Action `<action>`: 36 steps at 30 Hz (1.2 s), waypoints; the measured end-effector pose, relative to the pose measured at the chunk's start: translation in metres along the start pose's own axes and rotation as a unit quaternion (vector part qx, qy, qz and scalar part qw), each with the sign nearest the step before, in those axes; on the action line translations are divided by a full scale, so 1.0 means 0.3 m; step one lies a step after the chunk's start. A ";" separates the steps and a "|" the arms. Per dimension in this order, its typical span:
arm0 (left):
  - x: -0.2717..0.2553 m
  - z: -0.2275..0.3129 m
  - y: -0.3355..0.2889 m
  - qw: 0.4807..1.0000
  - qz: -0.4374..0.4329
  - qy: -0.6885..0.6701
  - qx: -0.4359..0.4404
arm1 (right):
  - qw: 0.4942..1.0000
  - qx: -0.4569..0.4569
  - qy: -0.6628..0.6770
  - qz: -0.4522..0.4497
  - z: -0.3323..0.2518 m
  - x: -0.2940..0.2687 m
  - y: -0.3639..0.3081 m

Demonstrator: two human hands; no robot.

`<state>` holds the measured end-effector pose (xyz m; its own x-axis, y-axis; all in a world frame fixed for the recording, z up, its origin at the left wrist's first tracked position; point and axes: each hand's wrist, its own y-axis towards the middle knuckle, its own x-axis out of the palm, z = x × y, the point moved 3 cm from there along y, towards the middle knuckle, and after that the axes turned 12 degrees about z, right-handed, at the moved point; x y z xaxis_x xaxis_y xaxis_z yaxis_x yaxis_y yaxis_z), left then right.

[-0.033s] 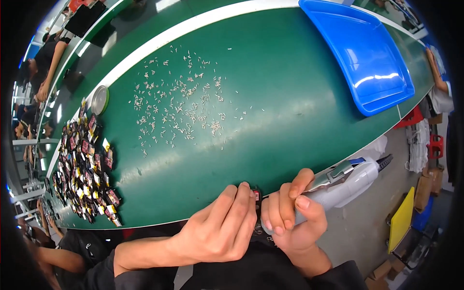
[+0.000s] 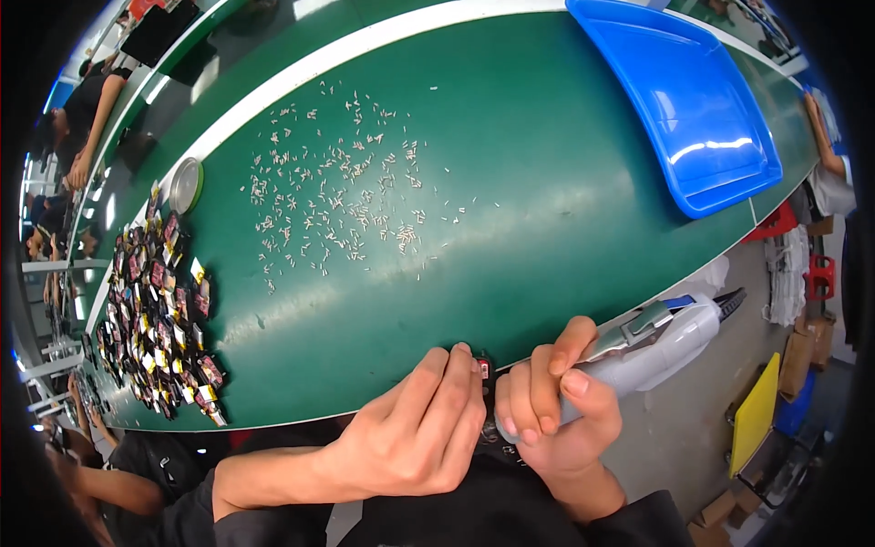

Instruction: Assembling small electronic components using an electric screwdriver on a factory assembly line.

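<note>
Status: one small black unit (image 2: 484, 367) in work at the near edge of the desk (image 2: 510, 264), between our two hands, its red-marked face showing past the left fingertips. Left hand (image 2: 415, 428) is closed on it, fingers bunched; we can't see the thumb. Right hand (image 2: 561, 415) is wrapped around the front of what looks like a corded power driver (image 2: 661, 351). Our fingers cover its nose, so we can't tell if it touches the unit.

Progress: we'd call it midway on this unit, low confidence. A big heap of units (image 2: 155, 319) sits at left; nothing visible sorts finished from waiting. Plenty of screw-like bits (image 2: 406, 233) remain loose on the desk, so supply is far from used up.

Materials: desk top is smooth green sheet, slightly scuffed, with glare. Bits are thin, straight, pale, metallic-looking. Heap units are blocky, dark, with yellow, white and reddish patches. Driver body is rounded grey-white plastic, silver lever on top, ribbed black cord sleeve at the back. Blue tray (image 2: 629, 82) is glossy molded plastic, raised rim. Round tin (image 2: 187, 186), silvery with a greenish side, stands just beyond the heap.
</note>
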<state>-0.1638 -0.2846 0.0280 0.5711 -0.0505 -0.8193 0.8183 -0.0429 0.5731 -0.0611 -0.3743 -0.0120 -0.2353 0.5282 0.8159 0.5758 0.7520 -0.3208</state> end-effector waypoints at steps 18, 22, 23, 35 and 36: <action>0.000 0.024 -0.014 0.996 -0.012 -0.041 -0.081 | 0.992 0.042 -0.114 0.027 0.058 -0.003 -0.097; -0.009 0.027 -0.019 0.993 -0.057 -0.056 -0.083 | 0.994 0.057 -0.088 -0.028 -0.027 0.003 -0.077; -0.012 0.031 -0.024 0.992 -0.062 -0.058 -0.092 | 0.993 0.039 -0.104 -0.045 -0.071 0.023 -0.065; 0.001 0.037 -0.040 0.996 -0.021 -0.030 -0.084 | 0.946 -0.161 -0.213 -0.183 -0.194 0.156 0.089; 0.002 0.035 -0.041 0.996 -0.022 -0.031 -0.086 | 0.948 -0.148 -0.216 -0.182 -0.191 0.153 0.094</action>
<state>-0.1742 -0.2946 0.0205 0.5333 -0.1145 -0.8381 0.8447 0.1240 0.5206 -0.0108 -0.3515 0.0441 -0.7233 0.4145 0.5522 0.5731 0.8065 0.1453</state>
